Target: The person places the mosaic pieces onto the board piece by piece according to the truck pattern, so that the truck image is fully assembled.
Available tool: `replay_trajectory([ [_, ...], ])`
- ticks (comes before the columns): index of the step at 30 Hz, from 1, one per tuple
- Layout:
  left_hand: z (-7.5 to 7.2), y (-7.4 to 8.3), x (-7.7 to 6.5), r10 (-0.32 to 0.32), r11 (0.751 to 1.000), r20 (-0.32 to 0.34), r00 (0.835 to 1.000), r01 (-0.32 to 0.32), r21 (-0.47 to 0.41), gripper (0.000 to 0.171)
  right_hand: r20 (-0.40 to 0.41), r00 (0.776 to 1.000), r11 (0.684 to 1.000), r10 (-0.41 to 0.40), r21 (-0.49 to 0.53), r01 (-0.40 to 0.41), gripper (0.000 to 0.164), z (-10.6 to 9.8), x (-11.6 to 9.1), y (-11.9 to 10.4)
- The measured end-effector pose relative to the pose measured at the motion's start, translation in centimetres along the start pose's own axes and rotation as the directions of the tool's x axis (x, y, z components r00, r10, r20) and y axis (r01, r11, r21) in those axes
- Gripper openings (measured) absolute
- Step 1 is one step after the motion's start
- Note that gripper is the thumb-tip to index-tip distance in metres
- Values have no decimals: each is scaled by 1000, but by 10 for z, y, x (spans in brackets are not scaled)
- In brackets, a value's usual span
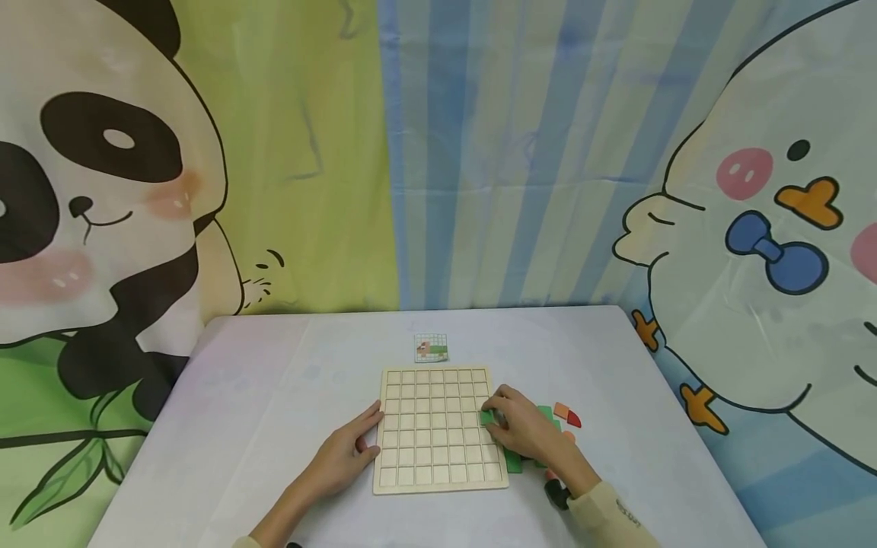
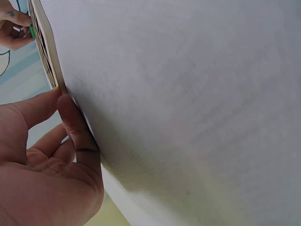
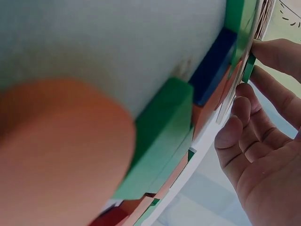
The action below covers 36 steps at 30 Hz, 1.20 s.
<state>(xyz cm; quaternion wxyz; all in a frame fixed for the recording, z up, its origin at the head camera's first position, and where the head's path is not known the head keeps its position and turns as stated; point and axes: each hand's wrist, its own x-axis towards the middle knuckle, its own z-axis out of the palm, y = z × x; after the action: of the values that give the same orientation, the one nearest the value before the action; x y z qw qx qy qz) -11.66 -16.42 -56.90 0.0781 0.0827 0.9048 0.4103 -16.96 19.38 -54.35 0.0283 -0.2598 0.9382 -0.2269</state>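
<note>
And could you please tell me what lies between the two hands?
In the head view, the wooden grid board lies between the left hand and the right hand, which pinches a green piece.

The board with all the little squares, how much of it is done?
Barely started: the board is set out, but the squares I can see look bare. The right hand pinches a green block at the board's right edge. The loose blocks beside it seem left to place.

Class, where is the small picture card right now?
In the head view, the picture card lies toward the far side of the table, just beyond the grid board.
</note>
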Motion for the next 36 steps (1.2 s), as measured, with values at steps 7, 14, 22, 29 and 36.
replay_trajectory([
  [7, 1, 0, 0, 3, 1000, -12, 1000, -3, 12, 65, 10, 1000, 1000, 1, 12, -1, 26, 1, 1, 1],
  [14, 1, -1, 0, 8, 1000, -9, 1000, -8, 10, 65, 5, 1000, 1000, 0, 17, 0, 26, 2, 0, 2],
  [22, -1, 2, 0, -20, 1000, 10, 1000, 20, -8, 65, -9, 1000, 1000, -20, -23, 20, 27, -8, -4, 2],
  [29, -1, 1, 2, -31, 1000, 5, 1000, 31, -3, 65, -17, 999, 997, 50, -50, -51, 28, -22, -10, 15],
  [36, -1, -1, 2, -31, 1000, 9, 999, 31, 0, 66, -33, 988, 988, 153, -15, -154, 29, -34, -18, 32],
])
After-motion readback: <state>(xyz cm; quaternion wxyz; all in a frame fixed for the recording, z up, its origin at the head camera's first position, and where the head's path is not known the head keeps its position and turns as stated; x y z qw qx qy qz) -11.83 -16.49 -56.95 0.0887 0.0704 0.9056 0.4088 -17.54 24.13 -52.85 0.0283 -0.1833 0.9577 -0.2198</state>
